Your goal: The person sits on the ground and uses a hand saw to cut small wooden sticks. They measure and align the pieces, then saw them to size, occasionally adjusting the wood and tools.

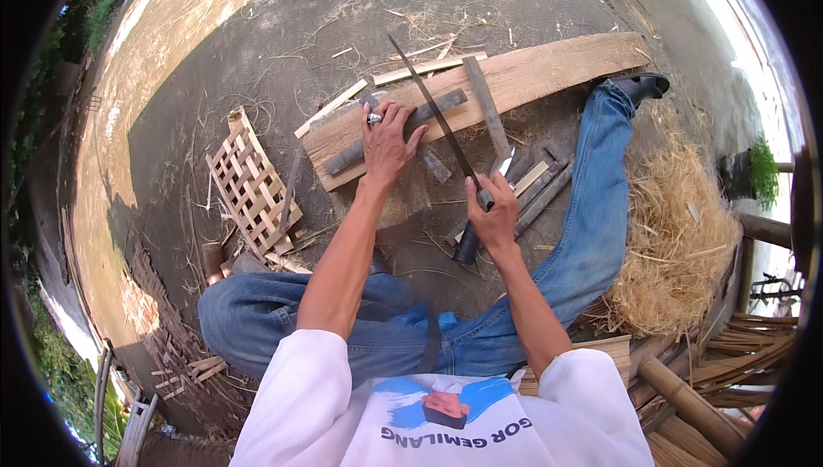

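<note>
My left hand presses on a dark grey wooden strip, its fingers bent over it. The strip lies lengthwise on a broad brown plank. My right hand is closed round the handle end of a long, narrow dark blade. The blade points up and left, crossing over the strip just right of my left hand; whether it touches the strip I cannot tell. Below my right hand is a knife with a black handle, its bright blade partly hidden by my fingers.
Another dark strip lies across the plank, and several more strips rest beside my right leg. A woven bamboo panel lies at the left. Pale shavings are heaped at the right, near bamboo poles.
</note>
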The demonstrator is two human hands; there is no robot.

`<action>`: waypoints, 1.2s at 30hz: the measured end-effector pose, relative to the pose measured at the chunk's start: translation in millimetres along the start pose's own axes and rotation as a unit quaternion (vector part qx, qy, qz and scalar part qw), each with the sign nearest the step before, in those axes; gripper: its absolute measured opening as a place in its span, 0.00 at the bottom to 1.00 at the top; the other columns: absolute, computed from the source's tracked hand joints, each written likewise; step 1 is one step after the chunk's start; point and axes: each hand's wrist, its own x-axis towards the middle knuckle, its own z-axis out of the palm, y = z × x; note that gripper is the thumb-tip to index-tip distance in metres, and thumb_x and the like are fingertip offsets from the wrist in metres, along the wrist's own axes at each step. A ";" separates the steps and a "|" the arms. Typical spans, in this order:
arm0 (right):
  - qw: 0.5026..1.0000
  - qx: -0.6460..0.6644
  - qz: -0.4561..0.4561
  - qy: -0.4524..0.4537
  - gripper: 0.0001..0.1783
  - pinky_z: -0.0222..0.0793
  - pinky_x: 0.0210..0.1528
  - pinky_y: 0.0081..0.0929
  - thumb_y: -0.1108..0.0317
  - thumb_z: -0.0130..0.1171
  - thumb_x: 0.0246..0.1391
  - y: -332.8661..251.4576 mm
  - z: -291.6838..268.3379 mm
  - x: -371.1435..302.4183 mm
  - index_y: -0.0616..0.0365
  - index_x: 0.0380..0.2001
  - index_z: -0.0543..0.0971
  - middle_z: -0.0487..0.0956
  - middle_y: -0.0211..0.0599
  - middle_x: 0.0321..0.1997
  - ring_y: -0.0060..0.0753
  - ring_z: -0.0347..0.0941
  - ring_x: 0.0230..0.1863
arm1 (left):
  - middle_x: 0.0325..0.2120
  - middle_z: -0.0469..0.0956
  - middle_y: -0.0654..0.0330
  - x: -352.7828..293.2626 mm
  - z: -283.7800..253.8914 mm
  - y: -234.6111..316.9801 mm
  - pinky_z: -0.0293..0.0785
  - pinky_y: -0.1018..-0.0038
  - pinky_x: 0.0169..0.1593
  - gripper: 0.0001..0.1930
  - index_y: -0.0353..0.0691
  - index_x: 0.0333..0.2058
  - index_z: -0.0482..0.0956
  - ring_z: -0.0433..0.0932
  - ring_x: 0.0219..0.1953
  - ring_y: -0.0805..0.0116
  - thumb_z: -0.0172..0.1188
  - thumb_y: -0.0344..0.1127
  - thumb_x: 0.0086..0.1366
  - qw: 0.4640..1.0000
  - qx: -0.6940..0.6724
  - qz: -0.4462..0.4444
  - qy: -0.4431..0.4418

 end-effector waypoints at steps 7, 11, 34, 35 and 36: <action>1.000 0.017 0.001 0.010 0.10 0.68 0.30 0.36 0.67 0.68 0.57 -8.8 19.7 -0.8 0.54 0.43 0.87 0.70 0.38 0.26 0.39 0.73 0.26 | 0.35 0.80 0.58 28.9 9.8 -19.4 0.59 0.54 0.54 0.11 0.43 0.33 0.82 0.76 0.48 0.55 0.60 0.43 0.70 0.996 0.073 -0.036 0.024; 1.000 -0.001 0.013 0.004 0.11 0.68 0.30 0.36 0.67 0.68 0.57 -10.3 15.7 0.2 0.53 0.43 0.88 0.71 0.37 0.26 0.39 0.73 0.26 | 0.33 0.81 0.61 27.9 17.9 -33.9 0.58 0.58 0.51 0.12 0.44 0.32 0.82 0.78 0.40 0.58 0.59 0.44 0.71 0.996 0.070 0.007 0.055; 0.995 -0.030 0.061 -0.075 0.16 0.64 0.28 0.34 0.68 0.66 0.59 -25.0 -59.4 -41.0 0.52 0.50 0.87 0.67 0.35 0.25 0.34 0.68 0.23 | 0.26 0.81 0.61 29.6 22.3 -16.3 0.57 0.62 0.50 0.19 0.44 0.25 0.84 0.78 0.31 0.61 0.57 0.46 0.73 0.994 0.059 0.003 0.089; 0.996 -0.031 0.053 -0.068 0.15 0.64 0.28 0.35 0.68 0.66 0.59 -25.1 -54.7 -37.9 0.52 0.50 0.87 0.67 0.35 0.25 0.34 0.68 0.23 | 0.26 0.80 0.61 28.7 22.1 -15.6 0.57 0.62 0.50 0.19 0.44 0.25 0.84 0.78 0.31 0.60 0.57 0.46 0.73 0.995 0.058 0.004 0.079; 0.997 -0.031 0.040 -0.062 0.15 0.64 0.28 0.35 0.68 0.66 0.59 -26.1 -44.5 -28.2 0.52 0.50 0.87 0.68 0.36 0.25 0.34 0.68 0.23 | 0.27 0.80 0.61 27.8 20.7 -16.6 0.58 0.61 0.50 0.19 0.44 0.26 0.85 0.78 0.31 0.60 0.56 0.46 0.73 0.996 0.060 0.003 0.072</action>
